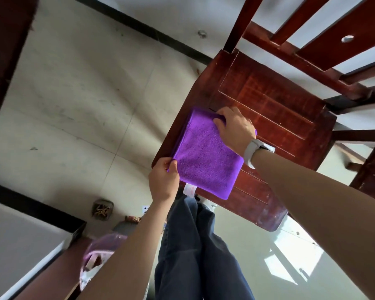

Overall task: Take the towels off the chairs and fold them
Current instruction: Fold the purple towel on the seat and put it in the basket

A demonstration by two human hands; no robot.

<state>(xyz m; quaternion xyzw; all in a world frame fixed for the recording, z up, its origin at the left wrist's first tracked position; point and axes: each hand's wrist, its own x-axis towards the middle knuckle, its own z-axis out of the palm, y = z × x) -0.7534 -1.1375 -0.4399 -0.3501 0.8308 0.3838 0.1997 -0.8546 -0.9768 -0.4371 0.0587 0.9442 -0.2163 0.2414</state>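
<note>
Folded purple towel [206,156] lies square at the seat's [275,109] left edge, open floor [74,94] beyond; your left hand [164,180] pinches its near corner, right hand [236,128] grips its far edge.

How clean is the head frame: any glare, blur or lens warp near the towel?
Head view: the purple towel, left hand and right hand are sharp and evenly lit; window glare sits on the glossy floor at lower right, clear of the towel; wide-angle stretch enlarges the right forearm toward the edge; the pink bag at lower left looks soft.
</note>
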